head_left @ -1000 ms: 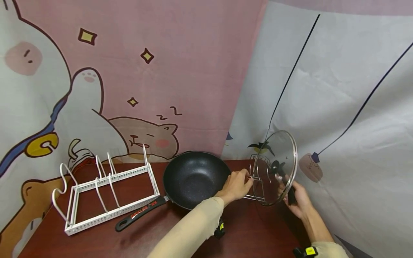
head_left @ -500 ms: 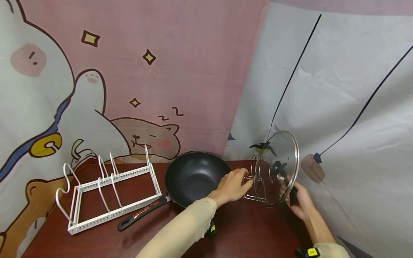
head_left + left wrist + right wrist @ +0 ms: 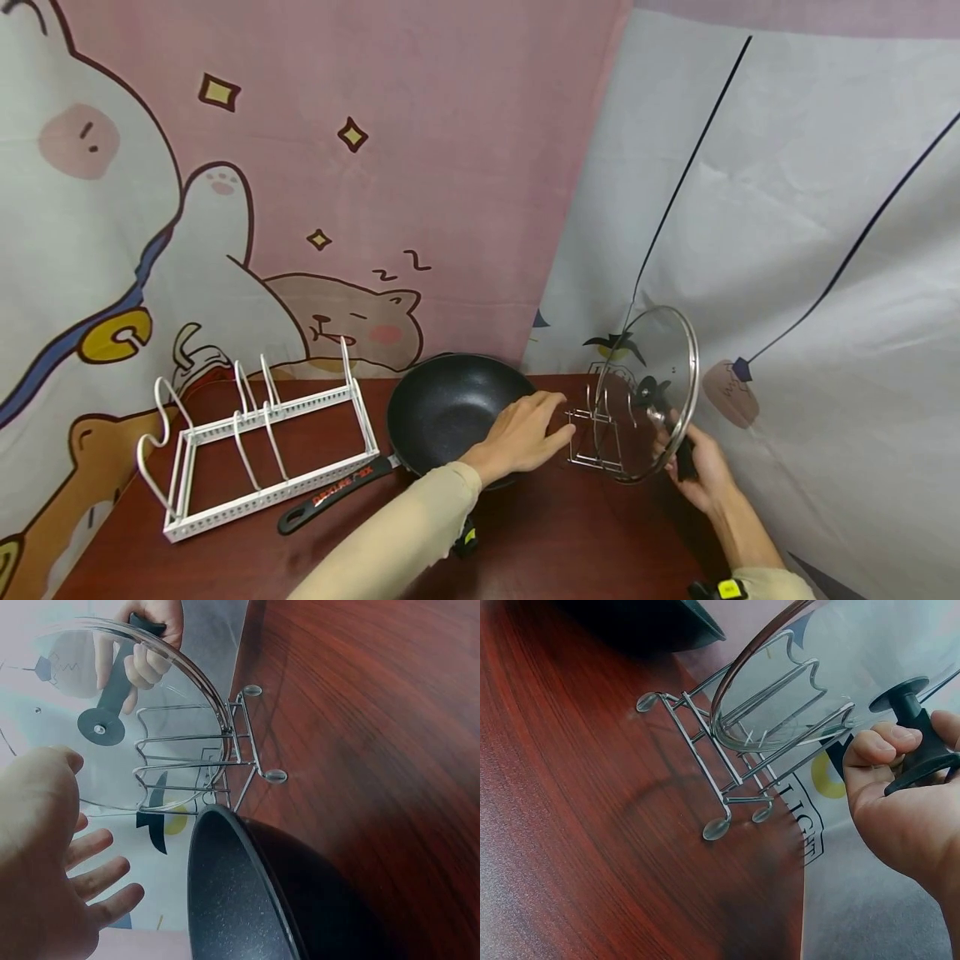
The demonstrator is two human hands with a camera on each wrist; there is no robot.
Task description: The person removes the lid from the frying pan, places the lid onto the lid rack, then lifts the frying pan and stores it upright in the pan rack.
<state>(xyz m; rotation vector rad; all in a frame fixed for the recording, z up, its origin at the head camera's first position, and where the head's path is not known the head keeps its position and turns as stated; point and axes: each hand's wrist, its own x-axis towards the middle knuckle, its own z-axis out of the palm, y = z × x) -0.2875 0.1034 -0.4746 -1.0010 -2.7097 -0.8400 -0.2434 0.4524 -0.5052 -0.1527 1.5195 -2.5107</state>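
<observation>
In the head view my right hand (image 3: 708,477) grips the black handle (image 3: 915,724) of a clear glass lid (image 3: 693,371) with a metal rim. The lid stands on edge between the wires of a small chrome lid rack (image 3: 696,754). My left hand (image 3: 516,437) is held above the right side of a black wok (image 3: 453,421), its fingers apart and nothing in them. A gap shows between that hand and the rack. In the left wrist view the lid's lower rim sits among the rack's wire loops.
Left of the wok stands a white rack (image 3: 273,492) with upright dividers. The wok handle (image 3: 330,497) points toward the front left, beside this rack. Everything stands on a reddish-brown table (image 3: 555,542), with printed cloth (image 3: 450,183) hanging behind and to the right.
My left hand has let go of the wire rack and moved left, over the wok. My right hand stays on the lid handle, and the lid keeps its place in the rack.
</observation>
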